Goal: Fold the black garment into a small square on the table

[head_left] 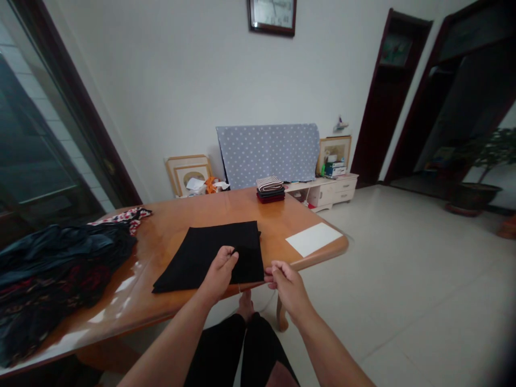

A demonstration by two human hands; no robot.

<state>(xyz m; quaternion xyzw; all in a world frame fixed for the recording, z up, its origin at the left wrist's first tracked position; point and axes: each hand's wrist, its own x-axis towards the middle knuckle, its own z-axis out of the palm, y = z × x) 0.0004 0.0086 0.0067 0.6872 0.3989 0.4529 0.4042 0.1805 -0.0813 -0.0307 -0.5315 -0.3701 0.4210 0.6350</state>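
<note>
Spread across a glossy orange-brown wooden table [169,214], a crumpled heap of dark blue and black garments [60,263] covers the left end, while a flat, folded piece of black cloth [203,252] lies at the near edge. A blank white rectangular sheet [313,239] rests to its right near the table's corner, with a neat stack of folded fabric topped by brown-and-white stripes [270,186] beyond. A person's left hand [220,273] pinches the black cloth between thumb and curled fingers; the right hand [287,287] has its fingers drawn together at the cloth's near right corner, its grip unclear.
</note>
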